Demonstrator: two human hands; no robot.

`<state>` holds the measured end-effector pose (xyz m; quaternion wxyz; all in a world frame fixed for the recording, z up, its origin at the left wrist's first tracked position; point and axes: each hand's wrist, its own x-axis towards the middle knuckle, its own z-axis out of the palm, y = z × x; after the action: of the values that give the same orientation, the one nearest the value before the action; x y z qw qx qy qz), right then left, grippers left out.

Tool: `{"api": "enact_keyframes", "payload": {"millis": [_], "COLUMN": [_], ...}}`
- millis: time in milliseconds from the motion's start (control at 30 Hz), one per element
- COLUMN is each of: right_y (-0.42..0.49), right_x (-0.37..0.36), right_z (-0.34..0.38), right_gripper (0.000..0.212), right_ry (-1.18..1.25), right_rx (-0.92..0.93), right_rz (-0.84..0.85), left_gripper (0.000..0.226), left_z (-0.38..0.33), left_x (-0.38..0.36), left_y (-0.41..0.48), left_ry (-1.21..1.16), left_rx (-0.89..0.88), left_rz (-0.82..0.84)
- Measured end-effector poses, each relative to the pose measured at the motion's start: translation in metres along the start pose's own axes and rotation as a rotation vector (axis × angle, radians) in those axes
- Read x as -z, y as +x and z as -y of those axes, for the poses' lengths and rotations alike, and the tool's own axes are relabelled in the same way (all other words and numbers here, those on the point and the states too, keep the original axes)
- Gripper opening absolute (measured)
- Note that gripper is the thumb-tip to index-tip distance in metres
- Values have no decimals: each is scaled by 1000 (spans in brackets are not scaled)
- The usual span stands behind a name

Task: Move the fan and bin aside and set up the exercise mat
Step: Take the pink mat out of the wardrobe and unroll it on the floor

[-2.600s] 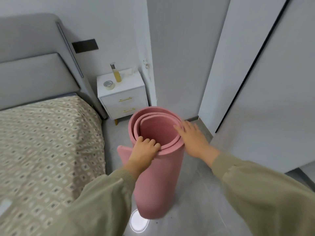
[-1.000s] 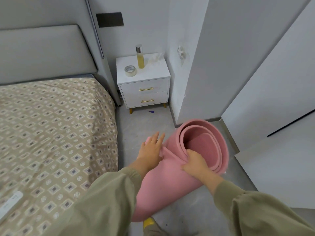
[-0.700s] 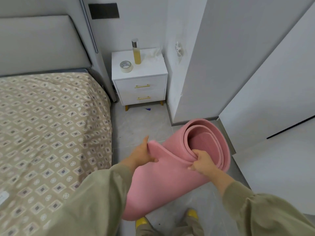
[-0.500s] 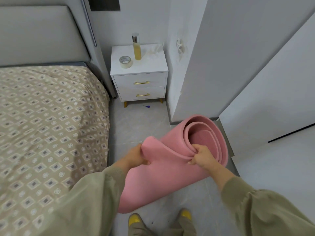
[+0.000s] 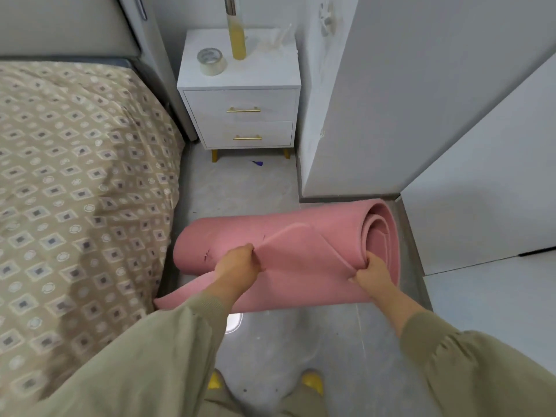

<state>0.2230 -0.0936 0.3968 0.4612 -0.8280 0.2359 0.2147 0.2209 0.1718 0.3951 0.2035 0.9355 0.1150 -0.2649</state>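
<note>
The pink exercise mat (image 5: 304, 236) lies rolled up across the grey floor between the bed and the wall, its spiral end facing right. Its loose outer flap is pulled a little way toward me. My left hand (image 5: 237, 261) pinches that flap near the roll's middle. My right hand (image 5: 371, 270) grips the same flap at the right end, beside the spiral. Neither a fan nor a bin is in view.
A bed with a beige patterned cover (image 5: 75, 182) fills the left side, touching the mat's left end. A white nightstand (image 5: 240, 94) with a tape roll (image 5: 211, 61) and a bottle (image 5: 236, 30) stands behind. White walls and panels (image 5: 466, 145) close the right. My yellow shoes (image 5: 313, 380) stand below.
The mat went from upright to tilted to lying flat across the floor. Both hands shifted from its top rim to the loose outer flap, now drawn toward me.
</note>
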Motion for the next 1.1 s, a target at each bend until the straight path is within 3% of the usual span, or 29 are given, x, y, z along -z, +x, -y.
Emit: {"api": "enact_keyframes", "payload": {"millis": [67,167,433,533,633,700,867,1100], "right_y": [15,35,82,92,96,97,121,187], "right_x": [-7,-9,-1,-9,-27,-48,-129,-244], "right_z": [-25,-58,-104,-120,-126,-126,-130,-140], "right_gripper": [52,54,51,71,91,97,98,101], "right_ry": [-91,-181,-230,-212,-286,-380,-561,-828], "right_rx": [-43,-113,-316,-338,-258,-142,93,287], "right_rz": [-72,-48,-118,-165,-175,-81,166,267], "left_gripper": [26,24,27,28,62,70,63,84], "left_z": [-8,-17,-51,-59,-51,-39,18,114], "left_x": [-25,-58,-98,-117,-135,-140,-154,-194], "left_y": [7,17,42,57,74,82,119,227], "left_ry": [23,58,251,35,-359,-489,-311,199], "left_rx": [-6,-21,-128,27,141,117,40,-64], "left_rz": [11,3,-76,-11,85,85,33,142]}}
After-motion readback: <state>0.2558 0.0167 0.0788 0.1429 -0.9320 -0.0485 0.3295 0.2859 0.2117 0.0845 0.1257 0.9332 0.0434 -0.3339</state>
